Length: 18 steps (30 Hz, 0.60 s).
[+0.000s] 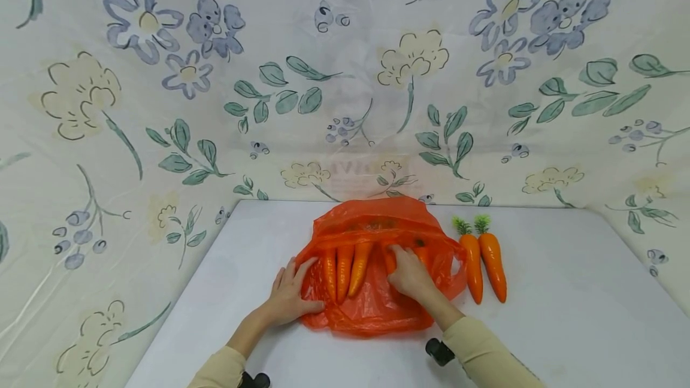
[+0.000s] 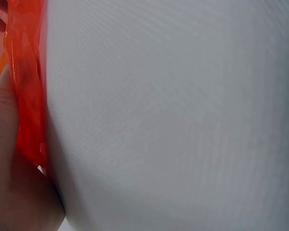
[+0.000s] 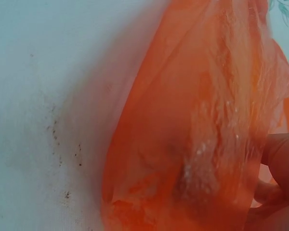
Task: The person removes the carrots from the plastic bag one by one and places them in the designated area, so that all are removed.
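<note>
A thin red plastic bag (image 1: 372, 316) lies on the table with its opening toward me. Inside it, several orange carrots (image 1: 344, 271) lie side by side, their tips pointing at me and their tops under the bag's upper layer. My left hand (image 1: 289, 297) rests at the bag's left edge, fingers spread and thumb (image 2: 2, 120) over the edge. Reaching into the opening, my right hand (image 1: 411, 274) has its fingers curled at a carrot (image 1: 389, 259) right of that row. Red film partly covers the right fingers (image 3: 282, 163) in the right wrist view.
Two carrots with green tops, a left one (image 1: 472, 268) and a right one (image 1: 493, 267), lie on the white table (image 1: 571, 292) right of the bag. Behind the table hangs a flower-patterned sheet (image 1: 366, 106). Dark wrist cameras sit under both sleeves.
</note>
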Each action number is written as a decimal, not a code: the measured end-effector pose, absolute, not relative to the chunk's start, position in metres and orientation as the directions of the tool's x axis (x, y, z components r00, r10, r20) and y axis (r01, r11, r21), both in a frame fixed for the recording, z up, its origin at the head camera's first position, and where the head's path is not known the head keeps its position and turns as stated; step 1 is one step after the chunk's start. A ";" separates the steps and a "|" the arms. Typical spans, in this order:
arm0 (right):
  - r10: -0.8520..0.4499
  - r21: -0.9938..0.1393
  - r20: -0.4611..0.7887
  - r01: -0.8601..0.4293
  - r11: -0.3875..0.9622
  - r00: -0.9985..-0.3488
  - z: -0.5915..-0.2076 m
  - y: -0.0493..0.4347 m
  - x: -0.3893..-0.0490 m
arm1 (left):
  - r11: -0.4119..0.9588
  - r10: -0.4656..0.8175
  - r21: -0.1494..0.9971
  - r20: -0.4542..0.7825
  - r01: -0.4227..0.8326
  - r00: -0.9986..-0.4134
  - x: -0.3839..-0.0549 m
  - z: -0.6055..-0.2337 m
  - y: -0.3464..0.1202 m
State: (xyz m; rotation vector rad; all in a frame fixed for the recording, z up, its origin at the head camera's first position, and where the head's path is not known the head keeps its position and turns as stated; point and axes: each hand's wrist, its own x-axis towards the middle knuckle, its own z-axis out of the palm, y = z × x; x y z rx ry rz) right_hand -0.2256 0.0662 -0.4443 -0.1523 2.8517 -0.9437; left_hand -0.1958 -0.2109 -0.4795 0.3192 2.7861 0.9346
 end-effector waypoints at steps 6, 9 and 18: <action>-0.131 -0.608 -0.078 -0.057 0.792 -0.988 -0.444 0.064 -0.224 | 0.777 0.262 0.613 -0.108 0.143 -0.959 -0.196 -0.479 -0.211; -0.123 -0.614 -0.081 -0.047 0.788 -0.989 -0.443 0.064 -0.223 | 0.778 0.264 0.611 -0.105 0.147 -0.959 -0.196 -0.479 -0.211; -0.112 -0.665 -0.113 -0.009 0.747 -0.987 -0.439 0.064 -0.221 | 0.775 0.264 0.615 -0.099 0.149 -0.960 -0.195 -0.479 -0.210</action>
